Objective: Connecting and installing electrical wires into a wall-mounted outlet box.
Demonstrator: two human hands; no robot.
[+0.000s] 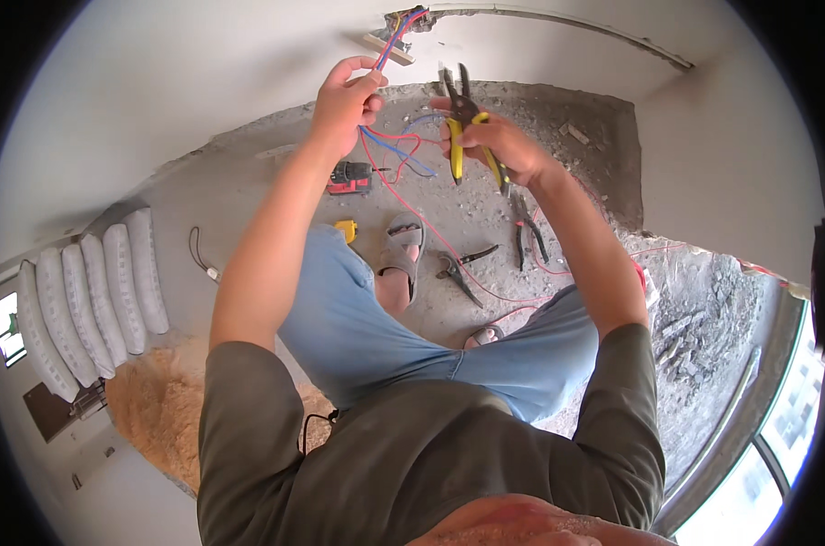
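A bundle of red and blue electrical wires comes out of a rough hole in the wall. My left hand is closed around these wires just below the hole, and their loose ends hang beneath my fingers. To its right, my right hand grips wire strippers with yellow handles and dark jaws. The jaws point up toward the wall, spread apart, with no wire visible between them. A blue wire and looping red wires pass between my two hands.
On the dusty floor lie a red and black drill, a yellow object, pliers and another dark hand tool. A long red wire runs past my sandalled feet. White sacks stand left, near a sand heap; rubble lies right.
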